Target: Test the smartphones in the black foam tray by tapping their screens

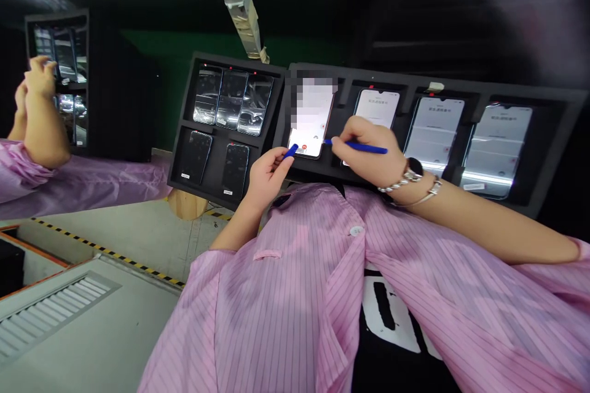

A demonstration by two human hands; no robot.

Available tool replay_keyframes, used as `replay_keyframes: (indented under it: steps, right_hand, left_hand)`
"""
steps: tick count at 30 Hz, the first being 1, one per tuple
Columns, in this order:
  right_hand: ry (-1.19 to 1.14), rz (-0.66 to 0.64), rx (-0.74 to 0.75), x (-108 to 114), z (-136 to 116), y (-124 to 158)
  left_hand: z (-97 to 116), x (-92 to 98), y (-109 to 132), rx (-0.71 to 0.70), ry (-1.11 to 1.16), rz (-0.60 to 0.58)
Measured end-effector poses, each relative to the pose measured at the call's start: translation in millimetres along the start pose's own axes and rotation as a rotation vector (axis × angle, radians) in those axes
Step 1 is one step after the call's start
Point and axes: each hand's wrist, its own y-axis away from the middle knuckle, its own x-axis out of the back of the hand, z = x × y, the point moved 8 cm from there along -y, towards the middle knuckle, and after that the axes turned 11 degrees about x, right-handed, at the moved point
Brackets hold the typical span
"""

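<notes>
My left hand [267, 177] is closed around a short blue stylus [290, 151], most of it hidden by the fingers, at the bottom edge of a lit smartphone [310, 116]. Pinched in my right hand [371, 150] is a longer blue stylus [366, 147], its tip at the right edge of that same phone. The phone lies face up in a slot of a black foam tray [555, 129]. To its right sit a second lit phone [378, 104], partly behind my right hand, a third phone [436, 129] and a fourth phone [498, 144], all with white screens.
Left of my tray stands another black tray [188, 98] with several dark-screened phones [233, 98]. A metal post [237, 0] comes down behind the trays. Farther left, a co-worker's hands [41, 80] are over another phone tray [87, 43]. A wooden stool [187, 204] is below.
</notes>
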Motion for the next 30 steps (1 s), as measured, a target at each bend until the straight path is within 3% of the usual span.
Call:
replay_keyframes:
  steps: [3, 6, 9, 14, 17, 22, 24, 26, 30]
  right_hand:
    - [-0.163, 0.144, -0.006, 37, -17, 11]
    - [-0.369, 0.133, 0.029, 57, -36, 21]
    - [-0.447, 0.126, 0.056, 69, -38, 29]
    - [-0.485, 0.103, 0.025, 80, -22, 35]
    - [-0.656, 0.092, 0.014, 84, -24, 36]
    - [-0.992, 0.31, 0.089, 104, -28, 39]
    - [-1.018, 0.37, 0.085, 113, -21, 38]
    - [-1.021, 0.374, 0.07, 120, -10, 37]
    - [-0.957, 0.409, 0.046, 138, 11, 47]
  left_hand:
    - [27, -5.6, 3, -0.101, -0.1, -0.025]
    - [55, -16.3, 4, -0.208, -0.182, -0.065]
    - [81, -29.4, 2, -0.315, -0.232, -0.116]
    - [130, -54.2, 0, -0.534, -0.382, -0.223]
    - [164, -72.6, 6, -0.707, -0.488, -0.247]
    - [206, -109.9, 8, -0.957, -0.511, -0.237]
    - [220, -124.4, -15, -1.004, -0.602, -0.232]
    - [242, -127.2, -59, -0.992, -0.688, -0.141]
    - [310, -95.1, -177, -0.787, -0.723, 0.245]
